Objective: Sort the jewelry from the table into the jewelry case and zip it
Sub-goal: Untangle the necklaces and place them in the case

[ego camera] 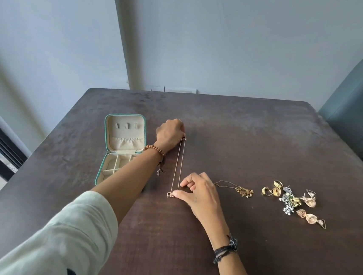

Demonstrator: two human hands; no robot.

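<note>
A small square jewelry case (122, 149) with a teal-green outer shell and cream fabric lining lies open on the left of the dark brown wood-grain table (253, 140). Its lid stands on the far side, showing three small cream tabs above a gathered elastic pocket. The near half is split by cream dividers into compartments, and the parts of it that show hold nothing; the left forearm crosses over its near right corner.

A thin rose-gold chain necklace (179, 166) is stretched taut on the table just right of the case, doubled into two close strands running from far to near. The left hand (169, 134), wearing a brown wooden bead bracelet (155, 149), is curled into a loose fist at the far end and its fingertips pinch the chain at the clasp. The right hand (199, 192), with dark cord bands at the wrist, pinches the near end with its small pendant between thumb and forefinger, the other fingers bent and lifted.

To the right lies a second gold chain with a filigree pendant (241, 190). Further right sits a cluster: three gold rings (273, 188), silver floral earrings (289, 202), and rose-gold shell-shaped drop earrings (311, 217), some touching.
</note>
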